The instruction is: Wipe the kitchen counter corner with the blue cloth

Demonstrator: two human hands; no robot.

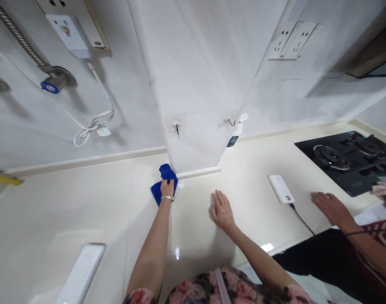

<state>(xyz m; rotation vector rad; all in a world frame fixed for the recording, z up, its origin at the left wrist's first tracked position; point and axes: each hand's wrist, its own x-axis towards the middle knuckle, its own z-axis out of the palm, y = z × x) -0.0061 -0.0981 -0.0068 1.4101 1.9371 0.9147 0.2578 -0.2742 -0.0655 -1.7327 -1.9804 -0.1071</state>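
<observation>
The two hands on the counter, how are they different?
The left hand is closed in a grip on the blue cloth; the right hand lies flat and open, holding nothing. The left hand reaches to the wall's corner; the right rests nearer the body. Only the left wears a bracelet. Both touch the pale counter.

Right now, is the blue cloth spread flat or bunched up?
Bunched up: the blue cloth sits crumpled under the left hand against the wall's base.

Left hand (167, 188) — blue cloth (163, 184) (gripped)
</observation>
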